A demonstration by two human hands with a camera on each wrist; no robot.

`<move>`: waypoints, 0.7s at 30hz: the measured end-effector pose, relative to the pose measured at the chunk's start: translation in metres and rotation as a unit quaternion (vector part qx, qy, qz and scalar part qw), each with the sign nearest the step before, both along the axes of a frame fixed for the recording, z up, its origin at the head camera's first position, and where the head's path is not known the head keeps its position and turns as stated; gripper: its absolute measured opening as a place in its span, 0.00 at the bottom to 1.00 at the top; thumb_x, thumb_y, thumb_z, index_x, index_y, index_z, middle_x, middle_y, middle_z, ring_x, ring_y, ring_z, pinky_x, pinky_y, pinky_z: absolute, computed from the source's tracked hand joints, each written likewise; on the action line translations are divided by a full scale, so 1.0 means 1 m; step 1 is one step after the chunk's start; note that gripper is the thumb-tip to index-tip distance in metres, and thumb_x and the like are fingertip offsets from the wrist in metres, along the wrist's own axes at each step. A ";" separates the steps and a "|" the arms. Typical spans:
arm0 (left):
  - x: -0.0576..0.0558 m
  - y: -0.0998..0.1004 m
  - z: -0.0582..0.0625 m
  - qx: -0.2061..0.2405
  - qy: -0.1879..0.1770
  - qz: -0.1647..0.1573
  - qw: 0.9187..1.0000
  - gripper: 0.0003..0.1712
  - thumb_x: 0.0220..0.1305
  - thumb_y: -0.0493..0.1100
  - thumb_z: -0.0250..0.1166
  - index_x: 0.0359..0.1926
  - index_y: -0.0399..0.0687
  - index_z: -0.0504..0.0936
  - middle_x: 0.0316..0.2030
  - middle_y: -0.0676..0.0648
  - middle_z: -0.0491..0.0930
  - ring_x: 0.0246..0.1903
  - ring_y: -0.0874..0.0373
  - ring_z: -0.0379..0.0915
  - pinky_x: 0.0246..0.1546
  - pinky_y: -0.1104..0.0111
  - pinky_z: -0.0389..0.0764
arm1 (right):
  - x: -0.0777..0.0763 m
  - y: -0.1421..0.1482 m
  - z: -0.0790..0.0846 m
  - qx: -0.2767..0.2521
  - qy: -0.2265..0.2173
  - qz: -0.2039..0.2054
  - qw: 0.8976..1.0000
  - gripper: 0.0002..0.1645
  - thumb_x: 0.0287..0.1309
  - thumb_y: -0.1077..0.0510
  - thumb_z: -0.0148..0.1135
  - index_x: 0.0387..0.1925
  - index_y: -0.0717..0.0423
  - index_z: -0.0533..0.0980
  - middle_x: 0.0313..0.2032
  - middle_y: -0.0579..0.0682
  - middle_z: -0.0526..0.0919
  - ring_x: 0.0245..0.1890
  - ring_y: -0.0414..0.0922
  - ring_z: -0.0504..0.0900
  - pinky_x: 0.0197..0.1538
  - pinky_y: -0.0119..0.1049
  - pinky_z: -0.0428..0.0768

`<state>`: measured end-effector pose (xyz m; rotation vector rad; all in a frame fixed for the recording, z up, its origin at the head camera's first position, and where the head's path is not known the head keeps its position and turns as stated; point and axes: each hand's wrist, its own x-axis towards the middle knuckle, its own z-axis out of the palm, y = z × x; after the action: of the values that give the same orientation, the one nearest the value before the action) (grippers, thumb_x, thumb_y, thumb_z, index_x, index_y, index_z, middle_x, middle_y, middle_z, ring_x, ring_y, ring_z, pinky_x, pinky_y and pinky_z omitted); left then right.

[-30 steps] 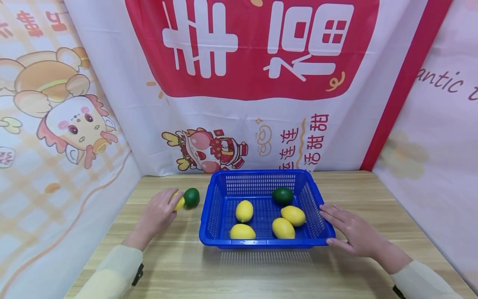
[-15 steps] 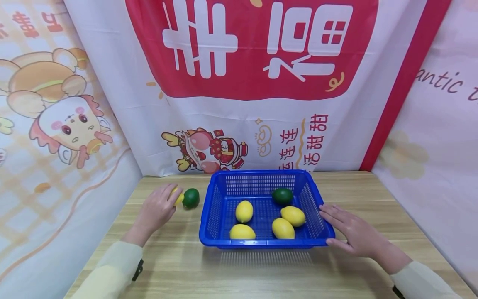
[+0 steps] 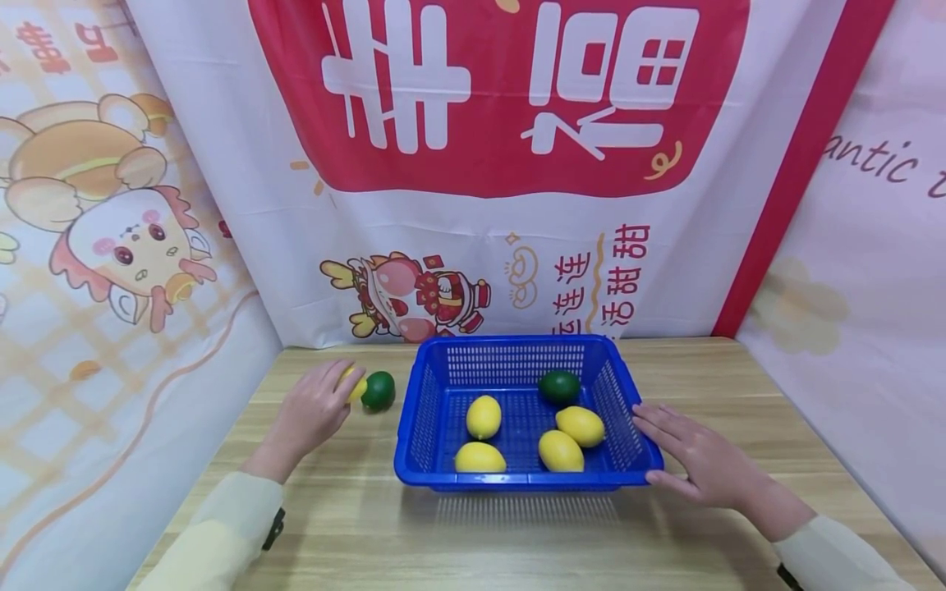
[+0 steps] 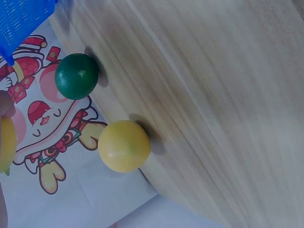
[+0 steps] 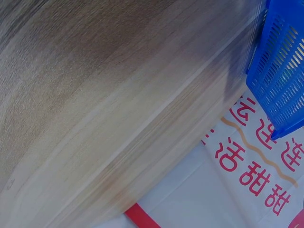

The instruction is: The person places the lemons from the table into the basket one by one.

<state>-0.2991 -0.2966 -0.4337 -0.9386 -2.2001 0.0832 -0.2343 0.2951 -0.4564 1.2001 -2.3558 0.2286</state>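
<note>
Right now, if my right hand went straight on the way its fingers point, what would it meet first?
The blue rectangular plastic basket. Your right hand appears to be up against its right side, with no clear gap between, though exact contact is hard to judge.

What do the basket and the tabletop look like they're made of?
Basket: probably molded plastic, slightly glossy, judging by its uniform blue and regular slotted walls.
Tabletop: wood or wood-look laminate, smooth-looking; long grain streaks show, but the pictures leave open which.

Bright head view, dimmer wrist views
</note>
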 end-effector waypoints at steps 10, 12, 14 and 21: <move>-0.003 0.012 0.010 -0.002 0.001 -0.023 1.000 0.28 0.48 0.34 0.68 0.54 0.33 0.78 0.50 0.30 0.77 0.49 0.36 0.75 0.48 0.49 0.79 | -0.001 0.001 -0.001 0.005 -0.003 -0.008 1.000 0.40 0.58 0.37 0.62 0.60 0.63 0.74 0.62 0.57 0.74 0.60 0.57 0.73 0.69 0.23 0.43; -0.003 0.015 0.012 -0.002 0.000 -0.026 1.000 0.27 0.48 0.34 0.67 0.53 0.33 0.78 0.51 0.30 0.77 0.49 0.36 0.75 0.49 0.50 0.79 | -0.001 0.001 -0.001 0.008 -0.006 -0.011 1.000 0.40 0.57 0.37 0.63 0.60 0.63 0.74 0.62 0.56 0.74 0.60 0.57 0.73 0.68 0.22 0.43; -0.003 0.019 0.015 -0.004 -0.002 -0.026 1.000 0.28 0.48 0.34 0.68 0.54 0.33 0.78 0.52 0.30 0.77 0.50 0.37 0.75 0.50 0.50 0.79 | -0.001 0.001 -0.001 0.010 -0.007 -0.013 1.000 0.40 0.57 0.37 0.63 0.60 0.62 0.74 0.62 0.56 0.74 0.60 0.57 0.73 0.68 0.22 0.43; -0.007 0.032 0.025 -0.010 0.003 -0.037 0.999 0.30 0.45 0.35 0.74 0.53 0.34 0.78 0.52 0.31 0.77 0.51 0.37 0.75 0.52 0.50 0.77 | -0.001 0.002 -0.001 0.008 -0.004 -0.005 1.000 0.40 0.58 0.37 0.62 0.60 0.63 0.74 0.62 0.57 0.74 0.59 0.57 0.74 0.69 0.22 0.43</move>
<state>-0.3058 -0.2646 -0.4092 -1.0271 -2.1598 0.0730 -0.2356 0.2970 -0.4572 1.1969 -2.3748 0.2114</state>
